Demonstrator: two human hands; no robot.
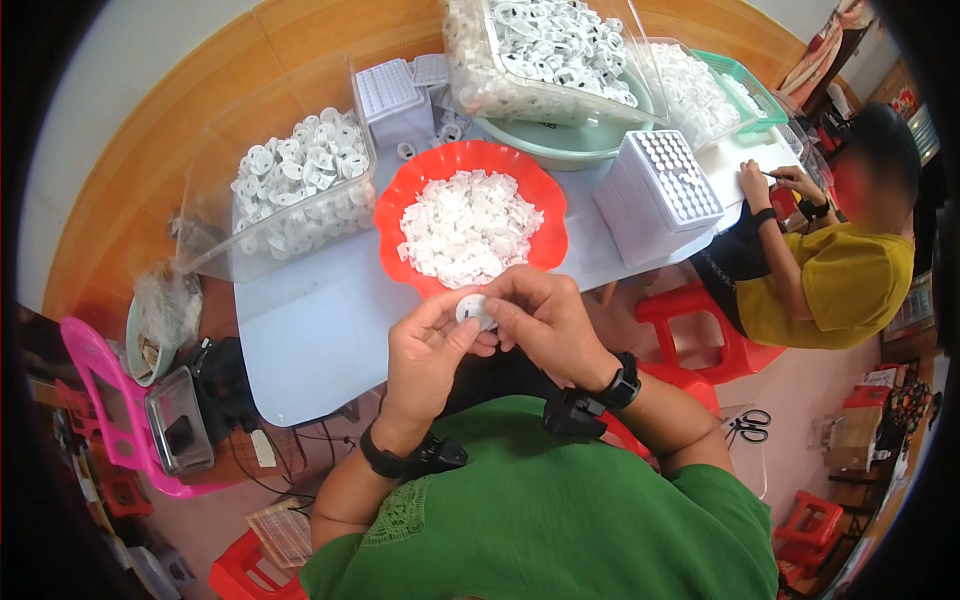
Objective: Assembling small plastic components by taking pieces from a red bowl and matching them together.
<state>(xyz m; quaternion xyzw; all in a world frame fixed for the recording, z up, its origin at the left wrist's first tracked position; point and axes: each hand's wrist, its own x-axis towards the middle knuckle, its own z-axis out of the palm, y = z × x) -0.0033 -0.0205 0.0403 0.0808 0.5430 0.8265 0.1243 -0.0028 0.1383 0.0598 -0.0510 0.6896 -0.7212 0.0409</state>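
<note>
White plastic, a small round part (472, 310), sits pinched between both hands just above the near edge of a pale table (310, 340). The left hand (430, 355) curls up from below, thumb and forefinger closed on the part's left side; the right hand (540, 320) arches over it, fingertips pressed to its right side and wrist bent inward. Both wrists carry black bands. Just beyond the hands, a red scalloped bowl (395, 215) holds a heap of small white pieces. Farther back, clear tubs (215, 215) hold round white parts, beside a stack of white perforated trays (660, 190). At right, a person in a yellow shirt (850, 285) works at the table's far corner.
</note>
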